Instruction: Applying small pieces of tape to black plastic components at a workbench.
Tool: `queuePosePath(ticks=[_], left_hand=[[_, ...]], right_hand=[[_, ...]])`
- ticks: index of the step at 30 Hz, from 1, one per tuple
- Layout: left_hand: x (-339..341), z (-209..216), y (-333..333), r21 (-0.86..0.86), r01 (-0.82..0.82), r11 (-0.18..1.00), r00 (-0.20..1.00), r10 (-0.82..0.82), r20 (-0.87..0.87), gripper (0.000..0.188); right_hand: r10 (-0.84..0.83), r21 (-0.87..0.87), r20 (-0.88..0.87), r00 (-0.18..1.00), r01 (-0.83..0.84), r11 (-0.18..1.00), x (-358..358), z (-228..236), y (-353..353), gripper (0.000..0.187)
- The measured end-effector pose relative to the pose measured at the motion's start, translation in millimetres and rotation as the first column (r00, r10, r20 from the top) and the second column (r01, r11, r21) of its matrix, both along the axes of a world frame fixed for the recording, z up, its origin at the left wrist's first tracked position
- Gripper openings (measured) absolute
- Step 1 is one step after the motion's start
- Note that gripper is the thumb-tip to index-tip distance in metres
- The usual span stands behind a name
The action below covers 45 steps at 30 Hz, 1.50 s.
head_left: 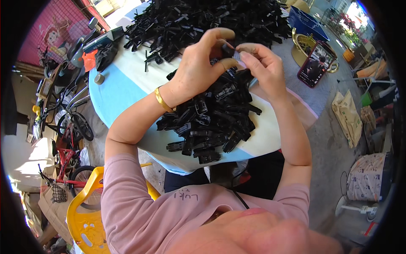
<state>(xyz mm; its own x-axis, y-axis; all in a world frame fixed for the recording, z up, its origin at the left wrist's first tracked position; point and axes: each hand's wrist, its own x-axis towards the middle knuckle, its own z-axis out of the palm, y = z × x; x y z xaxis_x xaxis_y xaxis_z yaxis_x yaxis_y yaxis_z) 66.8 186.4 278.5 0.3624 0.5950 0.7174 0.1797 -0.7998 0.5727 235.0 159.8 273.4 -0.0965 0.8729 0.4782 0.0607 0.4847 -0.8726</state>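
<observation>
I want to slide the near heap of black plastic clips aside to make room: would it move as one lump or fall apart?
Probably it falls apart. The near heap of black plastic clips is loose pieces lying at all angles, so a push would likely scatter them. Each looks small, rigid and light; both hands, left hand and right hand, pinch one with fingertips alone. The smooth table cover may let strays slide.

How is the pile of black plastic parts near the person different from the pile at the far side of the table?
The near pile is smaller and lies under both hands; the far pile is wider and no hand touches it. The near pile looks like blockier pieces packed closely, while the far pile looks thinner, spiky and loosely scattered. The left hand and right hand pinch one small black piece above the near pile. Both piles are black and rest on the table.
</observation>
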Motion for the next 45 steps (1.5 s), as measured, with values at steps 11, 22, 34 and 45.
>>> queuePosePath(ticks=[11,22,34,45], left_hand=[[-20,24,10,-0.319,0.509,0.799,0.847,-0.531,0.023,0.073],[-13,5,16,-0.671,0.703,0.235,0.663,-0.558,0.499,0.022],[-7,7,-1,-0.435,0.336,0.835,0.935,-0.239,0.263,0.018],[-9,5,-9,-0.064,0.089,0.994,0.996,-0.090,-0.007,0.022]], right_hand=[[0.002,0.100,-0.076,0.997,0.005,0.995,11,5,0,0.017],[0.246,0.138,0.057,0.968,-0.252,0.958,16,-4,7,0.025],[-0.055,0.137,0.087,0.995,0.043,0.990,-7,-8,-3,0.011],[0.048,-0.076,0.059,0.997,-0.044,0.996,-5,0,-8,0.012]])
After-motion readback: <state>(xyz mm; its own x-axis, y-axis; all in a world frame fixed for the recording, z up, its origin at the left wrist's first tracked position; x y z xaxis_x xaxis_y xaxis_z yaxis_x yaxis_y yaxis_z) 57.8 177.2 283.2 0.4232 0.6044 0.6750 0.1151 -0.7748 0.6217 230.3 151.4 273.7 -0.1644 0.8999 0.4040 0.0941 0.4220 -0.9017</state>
